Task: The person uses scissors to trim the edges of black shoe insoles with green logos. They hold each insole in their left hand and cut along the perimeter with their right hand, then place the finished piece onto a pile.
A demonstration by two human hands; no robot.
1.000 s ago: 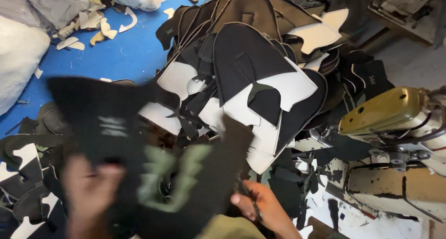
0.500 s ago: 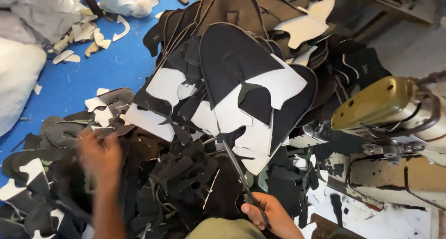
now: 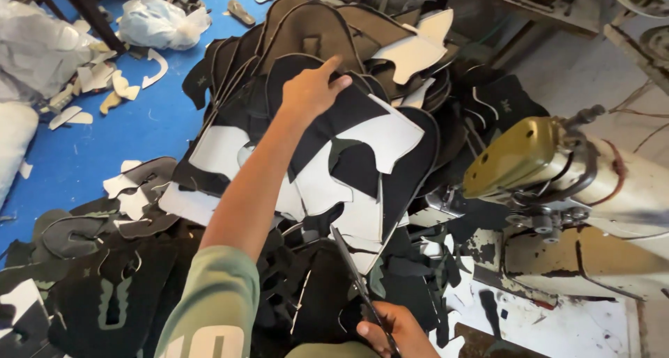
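Fabric pieces heaped beside sewing machine, scissors across them.

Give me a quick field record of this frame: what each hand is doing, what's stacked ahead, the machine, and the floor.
left hand: stretched forward, fingers on the top black fabric panel of the pile
right hand: low near the frame's bottom edge, holding dark metal scissors, blades pointing up toward the pile
pile: black and white cut fabric pieces, overlapping
machine: olive-and-cream sewing machine, at right
floor: blue floor with pale offcuts, at left
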